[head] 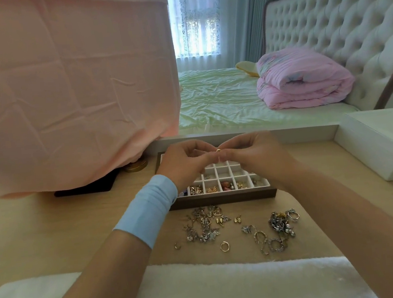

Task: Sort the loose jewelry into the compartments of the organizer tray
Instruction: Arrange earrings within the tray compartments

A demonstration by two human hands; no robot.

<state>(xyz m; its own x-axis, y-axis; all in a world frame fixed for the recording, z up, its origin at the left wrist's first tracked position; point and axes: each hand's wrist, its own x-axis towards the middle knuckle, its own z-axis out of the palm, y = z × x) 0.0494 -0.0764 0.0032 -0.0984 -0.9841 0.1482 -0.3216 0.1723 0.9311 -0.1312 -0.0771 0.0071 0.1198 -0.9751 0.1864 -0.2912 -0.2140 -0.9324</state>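
A wooden organizer tray (222, 198) with white square compartments lies on the desk. Its front row holds small earrings, beads and charms. My left hand (182, 165) and my right hand (256, 154) are raised together above the tray's back half. Between their fingertips they pinch a small gold ring (218, 150). In front of the tray lies loose jewelry: a silver pile of charms (202, 226) on the left, a tangle of rings and chains (280, 222) on the right, and a single gold ring (224, 246) near the front.
A pink cloth (70, 89) hangs over the left, reaching down to the desk. A round gold tin (136, 166) and a dark flat case (85, 187) sit under it. A white box (381, 144) stands at the right. White fluffy fabric (205, 288) covers the near edge.
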